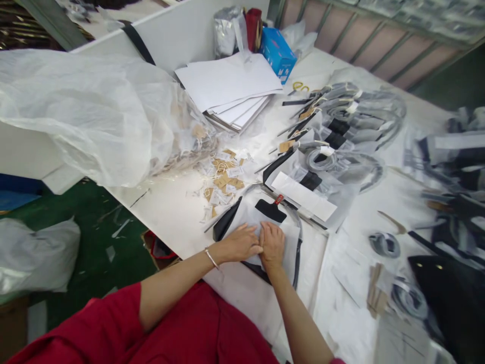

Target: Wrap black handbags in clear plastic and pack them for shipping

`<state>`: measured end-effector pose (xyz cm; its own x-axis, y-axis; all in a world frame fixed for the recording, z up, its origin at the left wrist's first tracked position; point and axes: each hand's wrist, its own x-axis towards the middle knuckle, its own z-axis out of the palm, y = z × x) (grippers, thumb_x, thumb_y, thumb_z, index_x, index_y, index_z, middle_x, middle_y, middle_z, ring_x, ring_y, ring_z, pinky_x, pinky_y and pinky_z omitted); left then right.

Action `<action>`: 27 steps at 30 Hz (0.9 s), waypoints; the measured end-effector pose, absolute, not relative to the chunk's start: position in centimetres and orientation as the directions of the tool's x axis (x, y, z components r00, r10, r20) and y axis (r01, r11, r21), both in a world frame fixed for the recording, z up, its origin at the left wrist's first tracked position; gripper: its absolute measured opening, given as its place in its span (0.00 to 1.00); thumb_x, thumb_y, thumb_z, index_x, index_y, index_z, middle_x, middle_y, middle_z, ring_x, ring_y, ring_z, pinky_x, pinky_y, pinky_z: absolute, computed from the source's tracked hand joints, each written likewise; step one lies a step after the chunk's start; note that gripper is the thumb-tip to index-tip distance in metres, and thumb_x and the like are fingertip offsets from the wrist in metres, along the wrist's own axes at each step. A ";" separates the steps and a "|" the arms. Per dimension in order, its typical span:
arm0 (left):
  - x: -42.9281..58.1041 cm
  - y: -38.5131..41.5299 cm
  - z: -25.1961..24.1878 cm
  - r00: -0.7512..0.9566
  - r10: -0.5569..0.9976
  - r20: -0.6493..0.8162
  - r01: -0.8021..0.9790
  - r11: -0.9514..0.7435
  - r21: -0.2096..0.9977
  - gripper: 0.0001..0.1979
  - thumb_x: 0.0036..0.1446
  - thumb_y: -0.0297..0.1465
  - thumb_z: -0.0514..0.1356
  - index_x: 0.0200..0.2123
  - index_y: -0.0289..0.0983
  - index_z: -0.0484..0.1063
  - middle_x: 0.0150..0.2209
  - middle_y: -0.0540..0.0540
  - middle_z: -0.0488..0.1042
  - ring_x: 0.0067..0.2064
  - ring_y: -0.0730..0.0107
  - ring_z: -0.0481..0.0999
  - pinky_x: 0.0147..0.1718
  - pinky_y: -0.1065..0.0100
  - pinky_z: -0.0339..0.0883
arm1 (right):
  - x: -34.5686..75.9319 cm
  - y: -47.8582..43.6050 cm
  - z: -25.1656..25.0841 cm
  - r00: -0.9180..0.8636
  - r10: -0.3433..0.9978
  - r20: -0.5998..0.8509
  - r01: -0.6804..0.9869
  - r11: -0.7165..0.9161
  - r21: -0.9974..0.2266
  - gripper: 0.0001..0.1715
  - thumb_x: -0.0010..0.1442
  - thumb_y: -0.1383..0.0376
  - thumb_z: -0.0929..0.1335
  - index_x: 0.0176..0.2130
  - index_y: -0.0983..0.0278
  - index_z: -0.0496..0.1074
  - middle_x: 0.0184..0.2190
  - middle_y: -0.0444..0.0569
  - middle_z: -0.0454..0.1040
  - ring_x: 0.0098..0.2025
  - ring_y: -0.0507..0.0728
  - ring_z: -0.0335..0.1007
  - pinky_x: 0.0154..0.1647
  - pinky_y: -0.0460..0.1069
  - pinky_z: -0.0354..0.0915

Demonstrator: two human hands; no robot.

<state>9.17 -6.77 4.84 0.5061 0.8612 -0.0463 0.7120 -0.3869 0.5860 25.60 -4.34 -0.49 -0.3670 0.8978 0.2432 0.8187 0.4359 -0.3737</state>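
Observation:
My left hand (239,244) and my right hand (272,244) lie side by side, fingers flat, pressing on a white paper sheet (253,215) that covers a black bag-like piece (225,223) on the white table (170,212). A black tab with a red tag (271,209) shows just beyond my fingertips. A thin bracelet circles my left wrist. Neither hand grips anything that I can see.
A big clear plastic bag (87,111) lies at the left, small paper tags (223,177) spilled beside it. A stack of white sheets (231,86), a blue box (278,53) and scissors (299,86) are farther back. Black parts and coiled straps (341,131) crowd the right side.

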 end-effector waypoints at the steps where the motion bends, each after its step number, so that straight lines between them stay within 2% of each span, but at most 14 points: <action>1: 9.5 -6.1 5.2 0.463 0.883 -0.076 0.754 -0.348 0.557 0.10 0.65 0.33 0.54 0.37 0.36 0.74 0.38 0.43 0.77 0.50 0.58 0.75 0.55 0.55 0.64 | 25.6 -4.4 -0.5 -0.372 0.897 0.237 0.816 0.438 -0.378 0.18 0.67 0.65 0.59 0.52 0.63 0.71 0.46 0.57 0.74 0.49 0.62 0.65 0.52 0.59 0.59; 3: 10.2 -5.1 5.1 0.366 0.928 -0.075 0.833 -0.290 0.471 0.10 0.65 0.28 0.52 0.39 0.34 0.73 0.38 0.41 0.76 0.44 0.60 0.76 0.48 0.57 0.67 | 25.7 -4.4 -0.4 -0.364 0.901 0.235 0.815 0.430 -0.388 0.19 0.67 0.65 0.59 0.53 0.63 0.70 0.48 0.58 0.73 0.51 0.63 0.64 0.56 0.62 0.57; 4: 10.4 -4.7 4.8 0.329 0.944 -0.041 0.860 -0.281 0.427 0.10 0.65 0.27 0.51 0.42 0.34 0.72 0.41 0.40 0.76 0.45 0.59 0.76 0.48 0.57 0.67 | 25.7 -4.4 -0.3 -0.350 0.905 0.243 0.818 0.422 -0.391 0.19 0.67 0.65 0.59 0.54 0.64 0.69 0.49 0.58 0.73 0.53 0.64 0.63 0.58 0.64 0.56; 6: 10.6 -4.4 3.5 0.307 0.950 0.060 0.879 -0.307 0.364 0.13 0.66 0.28 0.50 0.49 0.34 0.69 0.49 0.38 0.74 0.55 0.56 0.71 0.54 0.54 0.63 | 25.6 -4.3 -0.3 -0.305 0.912 0.272 0.829 0.396 -0.396 0.20 0.68 0.64 0.59 0.56 0.64 0.68 0.53 0.60 0.71 0.59 0.66 0.60 0.62 0.68 0.50; 8: 10.4 -4.4 2.1 0.289 0.947 0.139 0.884 -0.320 0.339 0.17 0.66 0.31 0.51 0.56 0.35 0.66 0.58 0.37 0.69 0.64 0.53 0.61 0.61 0.49 0.55 | 25.4 -4.1 -0.4 -0.261 0.921 0.288 0.835 0.365 -0.411 0.22 0.68 0.63 0.59 0.59 0.64 0.65 0.57 0.62 0.67 0.63 0.68 0.55 0.63 0.72 0.46; 10: 10.2 -4.5 1.1 0.248 0.954 0.170 0.895 -0.292 0.336 0.20 0.66 0.35 0.52 0.59 0.36 0.63 0.62 0.37 0.64 0.67 0.52 0.55 0.64 0.46 0.49 | 25.3 -4.0 -0.6 -0.234 0.930 0.282 0.840 0.340 -0.422 0.24 0.68 0.61 0.58 0.60 0.64 0.64 0.59 0.63 0.65 0.65 0.69 0.53 0.63 0.73 0.45; 11: 10.1 -4.6 0.8 0.235 0.957 0.171 0.898 -0.281 0.339 0.21 0.66 0.36 0.52 0.59 0.36 0.63 0.63 0.37 0.63 0.67 0.51 0.55 0.64 0.46 0.48 | 25.3 -4.0 -0.7 -0.229 0.933 0.277 0.844 0.332 -0.420 0.24 0.68 0.61 0.58 0.60 0.64 0.64 0.59 0.63 0.65 0.64 0.69 0.54 0.63 0.73 0.45; 14: 9.9 -4.5 0.8 0.235 0.960 0.153 0.893 -0.275 0.357 0.19 0.66 0.38 0.52 0.56 0.36 0.66 0.58 0.38 0.69 0.62 0.54 0.63 0.64 0.48 0.49 | 25.3 -3.9 -0.7 -0.233 0.934 0.272 0.853 0.331 -0.404 0.20 0.68 0.61 0.59 0.56 0.63 0.68 0.55 0.60 0.70 0.60 0.68 0.59 0.63 0.71 0.47; 17: 9.9 -4.2 1.4 0.239 0.964 0.117 0.891 -0.266 0.368 0.16 0.66 0.39 0.52 0.50 0.37 0.69 0.48 0.40 0.72 0.54 0.58 0.69 0.62 0.50 0.52 | 25.3 -4.0 -0.3 -0.223 0.946 0.236 0.863 0.304 -0.403 0.17 0.68 0.61 0.59 0.49 0.62 0.71 0.49 0.59 0.72 0.53 0.67 0.63 0.58 0.67 0.54; 20: 9.9 -3.9 1.8 0.241 0.965 0.101 0.894 -0.261 0.365 0.14 0.66 0.40 0.51 0.44 0.38 0.70 0.41 0.43 0.72 0.48 0.59 0.69 0.59 0.50 0.55 | 25.3 -4.0 0.1 -0.218 0.959 0.179 0.873 0.274 -0.405 0.17 0.69 0.59 0.58 0.42 0.62 0.72 0.42 0.59 0.73 0.46 0.65 0.64 0.48 0.62 0.58; 23: 10.0 -3.7 1.8 0.233 0.968 0.098 0.899 -0.253 0.358 0.15 0.66 0.41 0.50 0.38 0.38 0.69 0.36 0.43 0.70 0.44 0.58 0.67 0.52 0.51 0.59 | 25.3 -3.7 0.4 -0.217 0.963 0.162 0.881 0.265 -0.391 0.19 0.69 0.58 0.57 0.38 0.62 0.72 0.34 0.57 0.71 0.40 0.64 0.64 0.41 0.58 0.57; 27: 10.0 -3.5 1.7 0.222 0.967 0.122 0.906 -0.251 0.341 0.15 0.67 0.41 0.49 0.36 0.39 0.68 0.35 0.44 0.69 0.41 0.59 0.67 0.48 0.53 0.60 | 25.4 -2.9 0.3 -0.210 0.960 0.184 0.931 0.254 -0.264 0.22 0.70 0.57 0.56 0.32 0.61 0.70 0.28 0.53 0.70 0.34 0.61 0.65 0.34 0.54 0.54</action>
